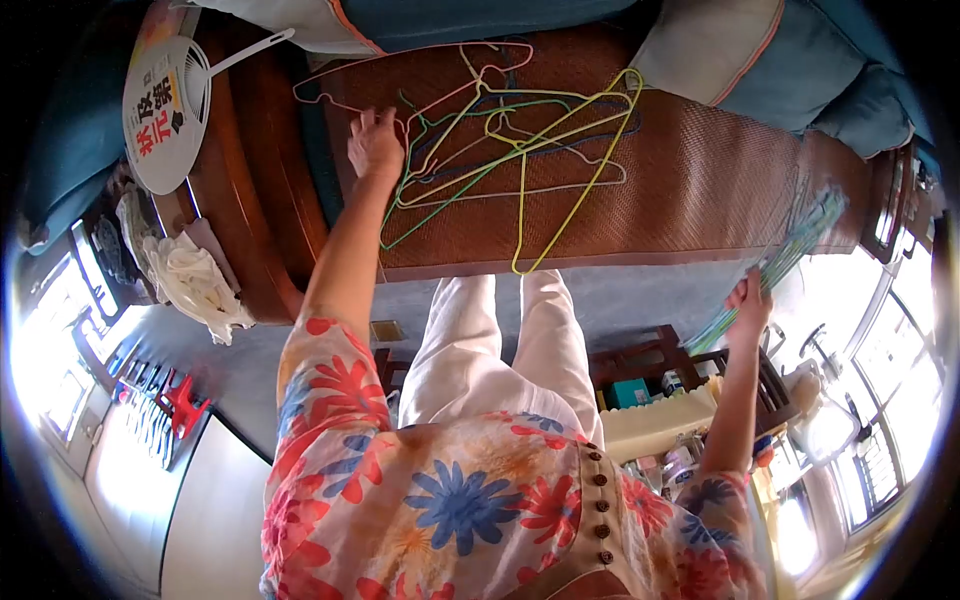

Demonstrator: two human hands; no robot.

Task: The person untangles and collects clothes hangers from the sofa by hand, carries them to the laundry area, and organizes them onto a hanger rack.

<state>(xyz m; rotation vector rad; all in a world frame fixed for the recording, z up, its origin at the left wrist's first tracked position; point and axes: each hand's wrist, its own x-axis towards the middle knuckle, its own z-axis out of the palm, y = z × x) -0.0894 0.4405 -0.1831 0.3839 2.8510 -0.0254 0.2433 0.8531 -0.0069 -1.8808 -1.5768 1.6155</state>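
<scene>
most of the view is taken up by a brown mat-covered sofa seat (720, 180), which is bordered on the far side by blue and grey cushions (705, 50) and on the left by a chunky wooden armrest (255, 185). across the left half of the seat a proper tangle of loose hangers (523, 150) is spread, with yellow, pink, green, white and dark blue all crossed over each other. off to the right, a long blue-green bundle (790, 250) is held, hangers by the look of it, though it's too blurred to be sure. a white hand fan (165, 115) with printed characters can be spotted by the armrest.

as for the hands, the bundle is gripped by the right hand (750, 303), fingers closed around it. the edge of the tangle is reached by the left hand (376, 148), fingers slightly curled beside the pink hanger (440, 101); whether anything is pinched can't be told.

progress-wise, it'd be judged about halfway: one lot bunched up, the rest lying loose, exact count lost in the overlaps.

the front edge is nearly met by the yellow hanger's corner. most room is offered by the mat right of the tangle; the left side is hemmed in by the armrest.
</scene>
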